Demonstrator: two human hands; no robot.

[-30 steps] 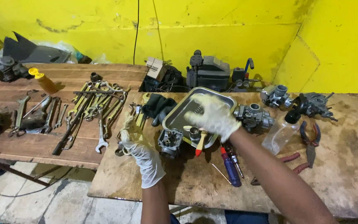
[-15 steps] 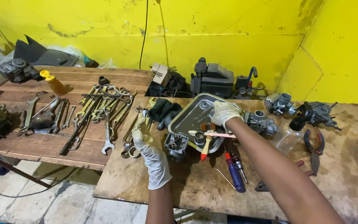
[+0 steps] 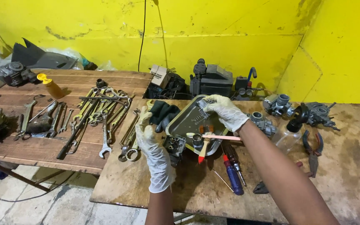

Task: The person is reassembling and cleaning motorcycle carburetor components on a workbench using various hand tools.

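Metal tray (image 3: 188, 118) tilted, long axis toward right hand (image 3: 226, 110)

The right hand (image 3: 226, 113) has moved from above the metal tray (image 3: 188, 118) to its far rim; the left hand (image 3: 153, 146) has risen beside the carburetor body (image 3: 173, 146)

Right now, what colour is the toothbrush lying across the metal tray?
Pink handle, pale head; the toothbrush shows best in the head view.
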